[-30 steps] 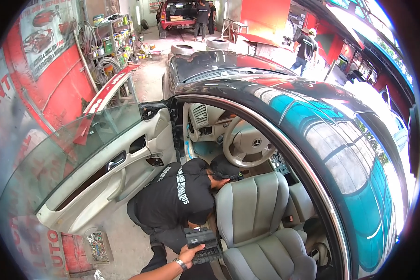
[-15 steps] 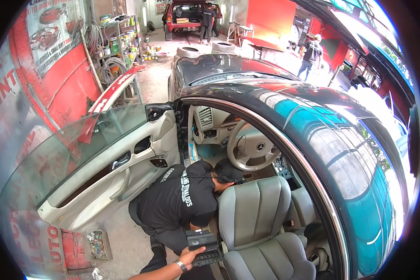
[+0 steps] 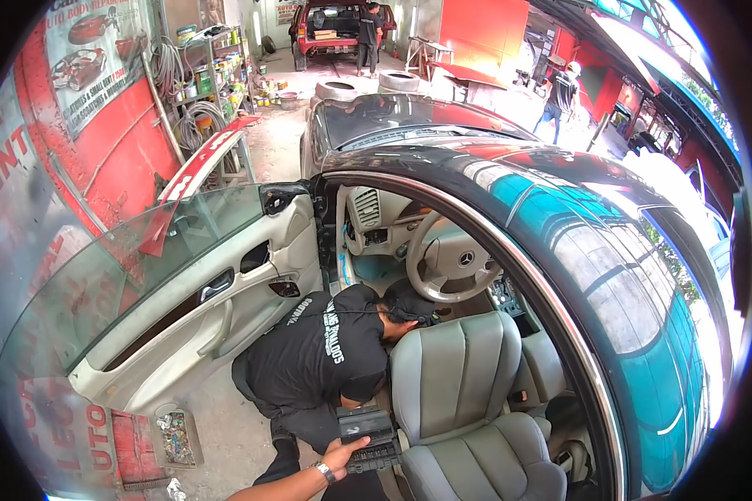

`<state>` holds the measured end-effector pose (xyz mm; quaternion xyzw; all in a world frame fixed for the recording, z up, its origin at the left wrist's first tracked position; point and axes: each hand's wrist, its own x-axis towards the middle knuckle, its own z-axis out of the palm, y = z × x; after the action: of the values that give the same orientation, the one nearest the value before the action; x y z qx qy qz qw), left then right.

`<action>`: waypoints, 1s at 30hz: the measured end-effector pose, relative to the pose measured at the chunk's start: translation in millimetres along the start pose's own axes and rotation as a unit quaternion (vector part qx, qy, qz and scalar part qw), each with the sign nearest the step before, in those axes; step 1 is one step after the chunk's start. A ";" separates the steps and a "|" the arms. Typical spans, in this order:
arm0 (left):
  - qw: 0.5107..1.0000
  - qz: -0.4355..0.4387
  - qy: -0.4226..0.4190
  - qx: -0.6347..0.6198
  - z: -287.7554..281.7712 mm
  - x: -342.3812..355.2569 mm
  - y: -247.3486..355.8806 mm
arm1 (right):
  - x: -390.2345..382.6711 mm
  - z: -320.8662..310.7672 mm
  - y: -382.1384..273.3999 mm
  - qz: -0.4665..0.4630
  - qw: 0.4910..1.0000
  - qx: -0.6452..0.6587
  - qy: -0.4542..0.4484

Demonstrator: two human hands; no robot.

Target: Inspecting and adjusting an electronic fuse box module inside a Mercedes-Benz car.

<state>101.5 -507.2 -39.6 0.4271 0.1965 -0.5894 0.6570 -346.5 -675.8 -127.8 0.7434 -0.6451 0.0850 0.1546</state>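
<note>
My left hand (image 3: 342,456), with a metal-banded watch on its wrist, grips the near-left edge of a black plastic car part (image 3: 366,426), thumb on top. The part is box-like, with a smooth upper section and a ribbed lower one. It is beside the grey driver's seat (image 3: 455,380), at the open car doorway. A co-worker (image 3: 317,359) in a black shirt and cap crouches just beyond the part, leaning into the footwell, head below the steering wheel (image 3: 453,259). The co-worker's hands are hidden. My right hand is out of view.
The open car door (image 3: 200,305) spans the left side. A tray of small parts (image 3: 175,438) lies on the floor at lower left. The dark car roof (image 3: 551,200) curves along the right. Shelves (image 3: 213,75), tyres (image 3: 337,90), a red vehicle (image 3: 336,37) and people stand farther back.
My left hand and the black car part stay almost in place, lowering very slightly. In the background, the people have shifted a little. The crouching co-worker holds nearly the same pose.
</note>
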 end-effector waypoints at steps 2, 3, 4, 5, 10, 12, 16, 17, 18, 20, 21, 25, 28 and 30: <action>1.000 0.001 0.003 -0.001 -0.4 1.7 0.1 | -1.5 -1.0 -0.3 0.002 1.000 0.008 0.002; 1.000 0.001 0.003 -0.001 -0.5 2.1 0.1 | -2.1 -1.5 -0.4 0.004 1.000 0.012 0.003; 1.000 0.005 0.001 0.000 -0.7 2.3 0.1 | -2.6 -1.9 -0.6 0.005 1.000 0.016 0.004; 1.000 0.009 -0.002 -0.001 -0.9 2.2 -0.5 | -3.2 -2.5 -0.1 0.006 1.000 0.020 0.005; 1.000 -0.004 0.005 -0.005 -1.8 1.8 -0.3 | -6.3 -5.1 0.9 0.011 0.999 0.039 0.008; 1.000 -0.005 0.004 -0.006 1.0 -0.5 1.3 | -8.7 -6.0 1.5 0.013 0.999 0.046 0.009; 1.000 -0.006 0.012 -0.003 4.4 -4.3 2.9 | -13.2 -8.3 3.2 0.017 0.998 0.061 0.011; 1.000 -0.006 0.015 -0.002 5.1 -4.6 2.8 | -13.3 -8.8 3.4 0.018 0.998 0.064 0.011; 1.000 -0.006 0.016 -0.002 5.3 -4.5 2.3 | -13.2 -9.2 3.5 0.019 0.997 0.068 0.012; 1.000 0.002 0.019 0.002 5.6 -4.1 1.0 | -13.0 -10.1 4.0 0.019 0.997 0.076 0.014; 1.000 0.001 0.019 0.001 6.8 -5.1 1.1 | -12.8 -10.6 4.4 0.020 0.997 0.079 0.015; 1.000 -0.006 0.028 0.002 12.2 -10.6 3.1 | -12.5 -12.1 5.3 0.022 0.995 0.094 0.019; 1.000 -0.009 0.026 0.000 13.3 -11.9 2.7 | -12.2 -13.1 5.6 0.025 0.994 0.105 0.023; 1.000 -0.010 0.023 -0.002 11.0 -10.4 1.6 | -11.9 -13.5 4.7 0.027 0.993 0.113 0.026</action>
<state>97.9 -509.7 -25.0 0.4374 0.2165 -0.5855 0.6473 -352.0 -660.7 -118.4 0.7360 -0.6469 0.1809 0.0842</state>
